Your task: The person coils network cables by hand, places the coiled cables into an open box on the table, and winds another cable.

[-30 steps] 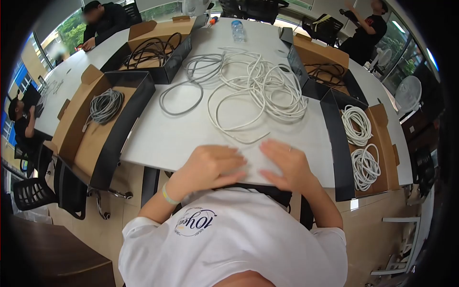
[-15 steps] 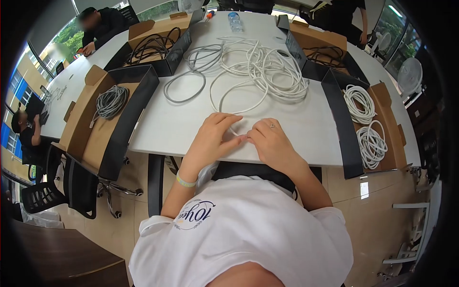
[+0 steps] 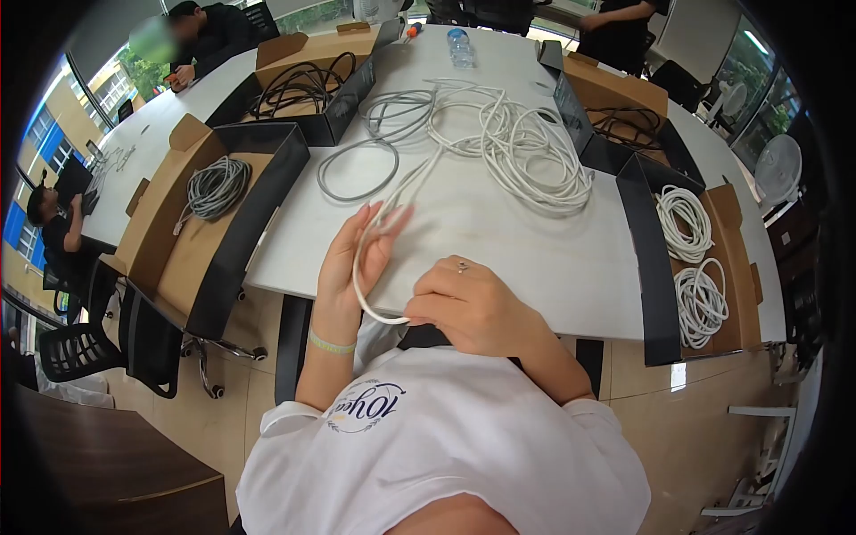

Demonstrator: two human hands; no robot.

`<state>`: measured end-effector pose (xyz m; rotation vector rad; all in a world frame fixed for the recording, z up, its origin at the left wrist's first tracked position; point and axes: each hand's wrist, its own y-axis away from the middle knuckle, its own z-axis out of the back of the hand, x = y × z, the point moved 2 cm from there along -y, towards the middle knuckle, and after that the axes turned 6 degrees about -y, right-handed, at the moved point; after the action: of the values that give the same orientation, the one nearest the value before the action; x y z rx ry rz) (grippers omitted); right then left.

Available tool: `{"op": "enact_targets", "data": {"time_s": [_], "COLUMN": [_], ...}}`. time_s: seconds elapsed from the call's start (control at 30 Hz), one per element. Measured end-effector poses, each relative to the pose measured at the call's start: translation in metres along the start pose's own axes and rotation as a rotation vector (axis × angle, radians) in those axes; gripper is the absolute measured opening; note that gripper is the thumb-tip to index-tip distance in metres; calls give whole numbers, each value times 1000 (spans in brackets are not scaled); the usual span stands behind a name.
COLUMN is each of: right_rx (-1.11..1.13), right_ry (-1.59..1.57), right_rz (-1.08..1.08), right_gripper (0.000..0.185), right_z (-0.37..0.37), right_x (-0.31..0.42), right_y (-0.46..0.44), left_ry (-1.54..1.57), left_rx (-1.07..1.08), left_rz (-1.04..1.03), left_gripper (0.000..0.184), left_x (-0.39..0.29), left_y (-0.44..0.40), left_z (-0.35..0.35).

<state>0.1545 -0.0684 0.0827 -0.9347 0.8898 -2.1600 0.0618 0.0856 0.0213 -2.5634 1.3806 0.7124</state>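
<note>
A white cable point(image 3: 363, 294) runs down from the loose pile of white cable point(image 3: 535, 160) on the table, across my left hand point(image 3: 349, 263), and bends round to my right hand point(image 3: 473, 308). My left hand's fingers curl loosely about the cable; the fingertips are smeared by motion. The right hand, with a ring on it, pinches the cable near the table's front edge, and the cable's end is hidden there. A grey cable point(image 3: 358, 169) lies in loops on the table left of the white pile.
At left, an open box point(image 3: 218, 241) holds a coiled grey cable point(image 3: 218, 187). Another box point(image 3: 644, 267) at right holds two coiled white cables point(image 3: 685, 223). Boxes with black cables point(image 3: 299, 89) stand behind. A water bottle point(image 3: 461, 49) is farther back. Other people point(image 3: 218, 36) are around the table.
Both hands were close together over the table edge. My left hand has moved left with the white cable across it; my right hand has come nearer my body, drawing a bend of cable along.
</note>
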Motion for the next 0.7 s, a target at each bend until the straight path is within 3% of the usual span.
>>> {"op": "enact_targets", "data": {"time_s": [0.03,0.1,0.13,0.2,0.27,0.3,0.4,0.43,0.5,0.57,0.63,0.7], "right_rx": [-11,-54,-179,-421,-643,-720,-889,-897,-835,-857,-817,-777], "right_ry": [21,107,87,30,-1,-92,-330,-324,-22,-53,239,180], "right_rz": [-76,-212,-322,-517,-522,-488,-563,-565,-557,-617,-573,-557], "right_gripper": [19,21,23,33,41,36,37,37,42,50,51,62], "right_z": [7,23,30,40,42,42,35,30,20,3,-10,-19], "right_x": [-2,-7,-10,-14,-24,-25,-26,-25,-23,-16,-7,-4], "right_y": [4,15,20,26,39,45,56,60,64,72,75,71], "left_ry": [229,371,398,4,-365,-515,-553,-554,-514,-249,-270,-84], "left_rx": [-197,135,197,78,25,34,45,57,34,-105,-135,-158], "left_rz": [94,148,169,-134,-285,-333,-432,-480,-499,-645,-662,-667], "left_gripper": [28,29,29,30,28,27,26,27,29,33,35,35], "left_x": [-2,-6,-3,5,14,20,33,35,34,30,30,33], "left_y": [1,-3,-1,2,11,15,18,19,18,17,19,19], "left_z": [-14,-2,0,-2,-14,-21,-30,-30,-29,-28,-31,-38]}}
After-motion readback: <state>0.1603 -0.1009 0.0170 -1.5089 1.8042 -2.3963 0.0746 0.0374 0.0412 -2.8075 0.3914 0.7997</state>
